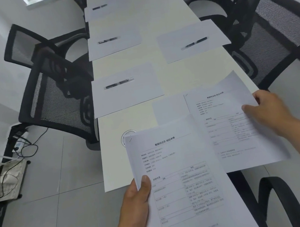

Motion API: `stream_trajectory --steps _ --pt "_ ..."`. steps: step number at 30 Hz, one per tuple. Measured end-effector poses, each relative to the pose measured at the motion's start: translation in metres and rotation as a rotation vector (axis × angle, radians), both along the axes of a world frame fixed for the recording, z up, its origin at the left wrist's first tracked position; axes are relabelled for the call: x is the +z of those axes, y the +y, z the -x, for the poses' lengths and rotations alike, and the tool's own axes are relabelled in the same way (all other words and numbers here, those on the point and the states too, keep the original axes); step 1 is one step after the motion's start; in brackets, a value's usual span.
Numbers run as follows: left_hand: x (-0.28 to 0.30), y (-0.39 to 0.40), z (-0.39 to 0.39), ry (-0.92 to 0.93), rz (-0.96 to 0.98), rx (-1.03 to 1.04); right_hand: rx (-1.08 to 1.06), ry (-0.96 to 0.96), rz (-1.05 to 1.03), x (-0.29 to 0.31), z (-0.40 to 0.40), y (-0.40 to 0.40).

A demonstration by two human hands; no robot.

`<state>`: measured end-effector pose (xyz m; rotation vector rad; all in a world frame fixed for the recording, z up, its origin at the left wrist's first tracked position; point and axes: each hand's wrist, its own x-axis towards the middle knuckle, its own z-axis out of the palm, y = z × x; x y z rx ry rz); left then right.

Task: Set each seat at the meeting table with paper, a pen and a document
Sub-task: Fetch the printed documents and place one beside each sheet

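- Ahead of the right hand (268, 110), a bare strip of table (160, 13) runs down the middle between the two rows of sheets.
- Just beyond its fingers lies a sheet (191, 41) with a pen (194, 43) on it; a mesh chair (274, 34) crowds the table edge on its outer side.
- Ahead of the left hand (139, 211), bare tabletop surrounds a round cable port (124, 137).
- Farther on, a sheet (125, 89) carrying a pen (119, 83) lies in the way.
- To its outer side, a chair (57, 92) stands against the table edge.
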<state>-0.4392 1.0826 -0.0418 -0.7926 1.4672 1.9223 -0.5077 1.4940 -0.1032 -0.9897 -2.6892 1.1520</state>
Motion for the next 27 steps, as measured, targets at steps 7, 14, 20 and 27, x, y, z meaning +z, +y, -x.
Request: stream_trajectory --steps 7,14,20,27 --pt "0.002 0.008 0.001 -0.005 -0.022 -0.015 0.000 -0.038 -0.031 -0.004 -0.001 -0.005" --pt "0.008 0.020 -0.001 0.020 -0.014 -0.051 0.018 -0.076 -0.128 -0.007 0.004 -0.008" --pt "0.015 0.028 -0.002 0.041 -0.013 -0.056 0.012 -0.163 -0.204 -0.007 0.002 -0.004" --pt "0.040 0.037 -0.005 0.087 -0.026 -0.065 0.073 0.055 0.001 0.059 -0.035 -0.041"
